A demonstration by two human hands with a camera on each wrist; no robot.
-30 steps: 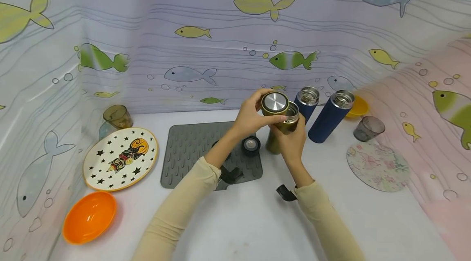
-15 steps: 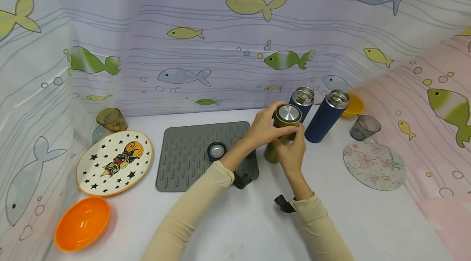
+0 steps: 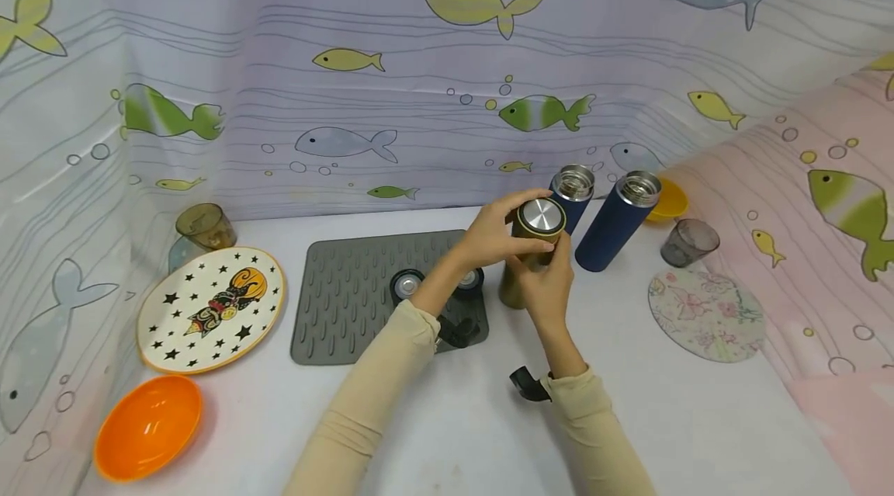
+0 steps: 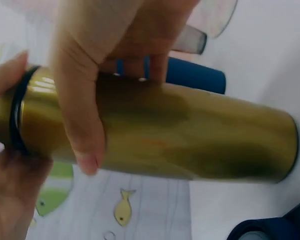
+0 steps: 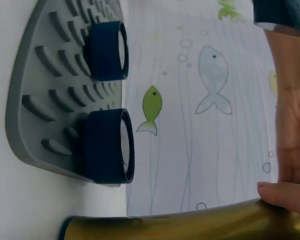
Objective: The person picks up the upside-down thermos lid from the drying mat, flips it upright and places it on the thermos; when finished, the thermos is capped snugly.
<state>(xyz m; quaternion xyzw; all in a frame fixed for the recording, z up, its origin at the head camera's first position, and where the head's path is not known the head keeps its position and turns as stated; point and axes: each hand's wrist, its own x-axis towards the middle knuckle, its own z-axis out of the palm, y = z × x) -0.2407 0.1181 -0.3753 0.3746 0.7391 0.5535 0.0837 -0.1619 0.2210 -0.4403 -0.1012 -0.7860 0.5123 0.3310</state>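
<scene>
While the left hand (image 3: 492,236) pinches the steel-topped lid (image 3: 542,215) between thumb and fingers, the right hand (image 3: 548,282) curls round the gold flask (image 4: 200,135) just below; base projects past its fingers, two blue bottles (image 3: 615,228) near, beyond the fingertips.

Mat (image 3: 349,286) on worktop (image 3: 482,426); two caps (image 3: 407,284) on mat; held bottle (image 4: 190,132) right of mat; two further bottles (image 3: 608,228) behind, rightward; plate (image 3: 209,271) left of mat, bowl (image 3: 147,430) before plate, cup (image 3: 206,226) behind.

Soft glare marks the slightly blurred gold bottle (image 4: 190,130).
</scene>
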